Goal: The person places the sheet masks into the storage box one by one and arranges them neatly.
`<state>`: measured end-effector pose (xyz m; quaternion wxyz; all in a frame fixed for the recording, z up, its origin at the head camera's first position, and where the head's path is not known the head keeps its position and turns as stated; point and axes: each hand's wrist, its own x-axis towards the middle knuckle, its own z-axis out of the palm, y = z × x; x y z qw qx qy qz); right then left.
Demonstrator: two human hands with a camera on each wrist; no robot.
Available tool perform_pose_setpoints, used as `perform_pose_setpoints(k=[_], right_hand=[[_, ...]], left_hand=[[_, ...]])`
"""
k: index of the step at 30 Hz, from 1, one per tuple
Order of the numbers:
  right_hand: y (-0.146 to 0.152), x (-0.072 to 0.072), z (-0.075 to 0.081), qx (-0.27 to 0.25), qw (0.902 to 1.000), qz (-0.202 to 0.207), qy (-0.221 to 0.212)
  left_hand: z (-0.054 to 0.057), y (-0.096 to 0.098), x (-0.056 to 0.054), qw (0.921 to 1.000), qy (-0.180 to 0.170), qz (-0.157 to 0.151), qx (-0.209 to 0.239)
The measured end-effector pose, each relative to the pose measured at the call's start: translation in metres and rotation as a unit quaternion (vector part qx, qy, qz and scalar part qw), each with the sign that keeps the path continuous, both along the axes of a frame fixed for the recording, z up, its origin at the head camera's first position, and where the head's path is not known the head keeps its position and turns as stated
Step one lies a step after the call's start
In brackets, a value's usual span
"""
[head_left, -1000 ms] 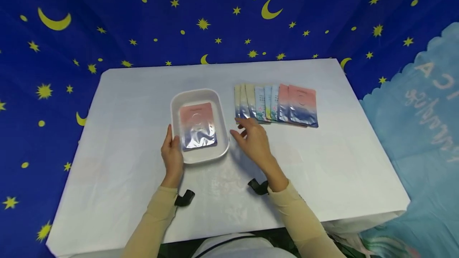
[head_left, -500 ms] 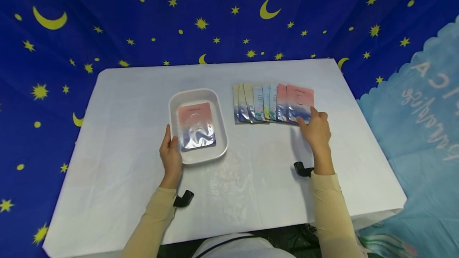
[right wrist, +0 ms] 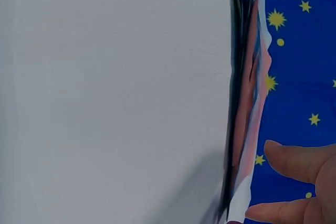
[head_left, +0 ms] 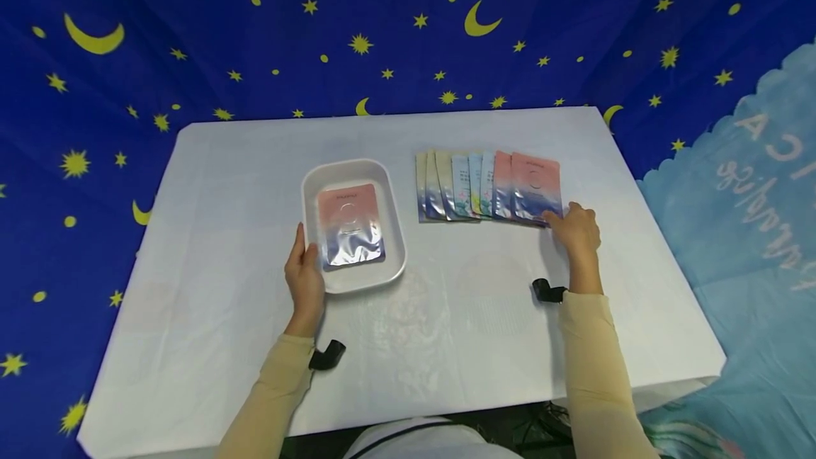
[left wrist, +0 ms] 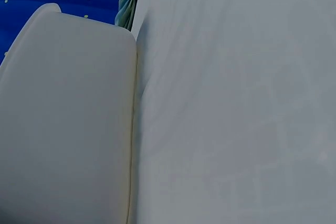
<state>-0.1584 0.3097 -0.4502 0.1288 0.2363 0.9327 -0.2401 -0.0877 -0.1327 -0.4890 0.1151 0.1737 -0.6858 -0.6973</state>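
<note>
- Pink-and-blue sachet (head_left: 349,225) lies flat inside the white tray (head_left: 353,280); this one seems to be placed, so this part I judge as done.
- Outside of the tray, on the desk (head_left: 440,346), a row of overlapping packets remains: beige-and-blue packets (head_left: 445,179) at the left end, light blue packets (head_left: 462,186) in the middle, and two pink-and-blue ones at the right, of which the outermost packet (head_left: 535,186) lies on top.
- Only one sachet shows in the tray, so in my judgement the work is rather at an early stage; whether more lies beneath it, I cannot tell.
- Right hand (head_left: 578,232) is at the lower right corner of the outermost packet, with thumb and finger spread apart; if it touches, I cannot tell surely.
- Left hand (head_left: 304,282) rests along the left side of the tray, its fingers rather straight against the wall.
- About materials: the packets look like thin shiny foil, rectangular, with slightly wavy edges from the right wrist view; the tray is smooth, probably plastic, with rounded corners and a raised rim; the desk has a white cover with soft wrinkles.
</note>
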Motion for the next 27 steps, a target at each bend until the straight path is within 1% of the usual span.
perform_pose_setpoints(k=[3,8,11,15,19,24,27], right_hand=[[0.001,-0.001,-0.003,-0.002,0.9999,-0.011,0.007],[0.001,-0.004,-0.011,0.002,0.9982,-0.045,0.041],[0.003,-0.008,-0.017,0.003,0.9959,-0.066,0.062],[0.008,-0.010,-0.019,-0.013,0.9924,-0.085,0.088],[0.012,-0.010,-0.019,-0.038,0.9890,-0.106,0.095],[0.016,-0.010,-0.021,-0.033,0.9884,-0.115,0.093],[0.018,-0.010,-0.022,-0.048,0.9844,-0.135,0.102]], left_hand=[[0.000,0.000,0.000,1.0000,0.001,-0.001,-0.002],[0.001,0.000,0.002,0.9999,0.002,-0.008,-0.008],[-0.001,-0.001,0.002,0.9998,-0.001,-0.013,-0.013],[-0.001,0.000,0.001,0.9998,-0.002,-0.014,-0.014],[0.000,0.000,0.002,0.9998,-0.004,-0.012,-0.013],[0.000,0.000,0.001,0.9998,-0.005,-0.012,-0.014],[0.001,0.000,0.002,0.9999,-0.005,-0.009,-0.011]])
